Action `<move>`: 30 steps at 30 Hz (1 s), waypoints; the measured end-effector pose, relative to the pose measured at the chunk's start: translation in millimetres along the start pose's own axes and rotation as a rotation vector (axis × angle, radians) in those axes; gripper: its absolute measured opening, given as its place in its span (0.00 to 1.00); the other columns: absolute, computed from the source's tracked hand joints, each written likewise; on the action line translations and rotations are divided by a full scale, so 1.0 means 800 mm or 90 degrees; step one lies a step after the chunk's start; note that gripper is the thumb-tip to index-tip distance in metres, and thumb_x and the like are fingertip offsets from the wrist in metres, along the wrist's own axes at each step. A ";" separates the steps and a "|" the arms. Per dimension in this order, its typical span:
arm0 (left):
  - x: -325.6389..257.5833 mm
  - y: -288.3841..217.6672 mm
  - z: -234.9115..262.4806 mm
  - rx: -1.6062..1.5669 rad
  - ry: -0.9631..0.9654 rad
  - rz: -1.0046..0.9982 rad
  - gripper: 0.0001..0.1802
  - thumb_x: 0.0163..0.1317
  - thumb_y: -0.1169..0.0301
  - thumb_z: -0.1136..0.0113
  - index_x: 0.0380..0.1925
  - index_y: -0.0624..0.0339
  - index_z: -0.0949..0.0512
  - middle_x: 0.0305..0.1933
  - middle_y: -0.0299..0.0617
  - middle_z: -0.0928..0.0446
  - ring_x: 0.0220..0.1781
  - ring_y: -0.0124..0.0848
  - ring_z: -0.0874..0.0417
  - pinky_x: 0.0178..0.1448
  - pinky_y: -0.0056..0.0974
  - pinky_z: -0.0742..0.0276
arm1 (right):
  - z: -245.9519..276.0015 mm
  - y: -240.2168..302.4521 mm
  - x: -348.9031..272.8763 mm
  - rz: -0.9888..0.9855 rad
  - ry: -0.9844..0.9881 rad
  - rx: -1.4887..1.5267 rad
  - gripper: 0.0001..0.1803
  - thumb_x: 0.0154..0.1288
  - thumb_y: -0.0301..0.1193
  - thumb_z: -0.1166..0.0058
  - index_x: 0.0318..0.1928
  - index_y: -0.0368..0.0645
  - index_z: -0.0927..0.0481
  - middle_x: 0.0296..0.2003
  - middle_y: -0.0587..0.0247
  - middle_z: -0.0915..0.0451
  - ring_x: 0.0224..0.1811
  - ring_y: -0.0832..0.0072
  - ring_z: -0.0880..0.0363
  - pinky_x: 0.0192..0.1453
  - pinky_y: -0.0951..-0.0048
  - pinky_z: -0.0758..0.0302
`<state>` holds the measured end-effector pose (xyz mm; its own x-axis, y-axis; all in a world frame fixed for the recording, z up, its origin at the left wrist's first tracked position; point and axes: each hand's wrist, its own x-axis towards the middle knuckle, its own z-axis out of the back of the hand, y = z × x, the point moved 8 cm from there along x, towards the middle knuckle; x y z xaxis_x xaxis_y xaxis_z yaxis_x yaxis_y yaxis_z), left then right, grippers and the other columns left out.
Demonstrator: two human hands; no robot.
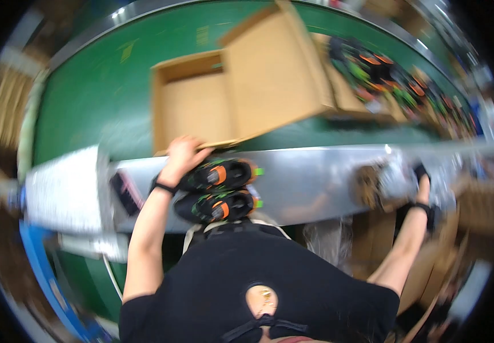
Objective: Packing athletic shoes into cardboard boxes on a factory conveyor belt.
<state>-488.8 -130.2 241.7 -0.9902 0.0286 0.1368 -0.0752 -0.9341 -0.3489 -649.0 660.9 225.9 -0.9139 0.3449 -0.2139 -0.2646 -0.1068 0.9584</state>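
Note:
My left hand (184,155) is closed over the near wall of an open shoebox (195,108), its thumb apart from the fingers. The brown cardboard lid stands open to the right of the box. Just below that hand, a pair of black sports shoes (219,191) with orange and green trim lies side by side on the metal ledge, toes to the left. Far to the right, my right hand (423,178) reaches beside crumpled clear plastic bags (398,177). Motion blur hides its fingers and whatever is in them. A brown bundle (368,186) lies left of the plastic.
A green conveyor belt (98,91) runs behind the metal ledge (304,171). More shoes (367,68) in open boxes stand at the far right. White wrapping sheets (66,191) and a dark phone-like object (125,191) lie left. Cardboard boxes (373,240) stand below the ledge, right.

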 end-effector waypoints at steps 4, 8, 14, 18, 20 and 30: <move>-0.015 -0.005 0.024 -0.069 -0.172 -0.012 0.16 0.48 0.60 0.39 0.32 0.61 0.23 0.37 0.47 0.24 0.45 0.43 0.26 0.50 0.43 0.32 | 0.047 -0.102 0.035 -0.138 0.092 -0.023 0.24 0.58 0.44 0.55 0.49 0.38 0.28 0.45 0.62 0.28 0.45 0.71 0.31 0.52 0.68 0.34; -0.066 0.002 0.056 -0.073 -0.301 0.042 0.17 0.49 0.63 0.39 0.35 0.62 0.24 0.39 0.47 0.25 0.50 0.44 0.28 0.52 0.42 0.33 | -0.004 -0.051 0.020 -0.077 0.100 0.035 0.24 0.62 0.43 0.60 0.50 0.37 0.29 0.44 0.63 0.27 0.44 0.70 0.29 0.51 0.70 0.33; -0.086 0.017 0.040 0.033 -0.230 0.131 0.26 0.47 0.57 0.38 0.46 0.55 0.28 0.48 0.46 0.31 0.57 0.44 0.35 0.61 0.62 0.54 | -0.217 0.033 -0.130 0.134 0.313 -0.052 0.22 0.58 0.42 0.51 0.48 0.39 0.28 0.42 0.61 0.26 0.42 0.70 0.28 0.50 0.71 0.32; -0.076 0.038 0.025 0.005 -0.165 0.127 0.23 0.46 0.57 0.38 0.41 0.54 0.26 0.42 0.45 0.29 0.55 0.41 0.32 0.62 0.60 0.54 | -0.259 0.096 -0.156 0.293 0.295 -0.082 0.21 0.58 0.40 0.50 0.47 0.39 0.28 0.42 0.62 0.26 0.42 0.71 0.28 0.50 0.71 0.33; -0.074 0.046 0.025 -0.034 -0.163 0.128 0.21 0.47 0.57 0.38 0.40 0.55 0.25 0.41 0.44 0.29 0.53 0.40 0.31 0.62 0.58 0.53 | -0.274 0.124 -0.224 0.375 0.281 -0.095 0.21 0.57 0.40 0.49 0.47 0.39 0.28 0.42 0.62 0.26 0.42 0.71 0.29 0.50 0.71 0.33; -0.026 0.024 -0.003 -0.106 -0.118 -0.014 0.17 0.48 0.59 0.39 0.33 0.59 0.24 0.34 0.45 0.26 0.43 0.42 0.28 0.57 0.46 0.42 | -0.144 0.253 -0.164 0.631 -0.318 -0.385 0.20 0.56 0.37 0.45 0.46 0.39 0.28 0.41 0.63 0.26 0.42 0.73 0.29 0.50 0.72 0.34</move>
<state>-469.7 -148.0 229.5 -0.9506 -0.0322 0.3088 -0.1299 -0.8621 -0.4899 -618.0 486.1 426.3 -0.6192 0.1723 0.7661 0.2471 -0.8833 0.3984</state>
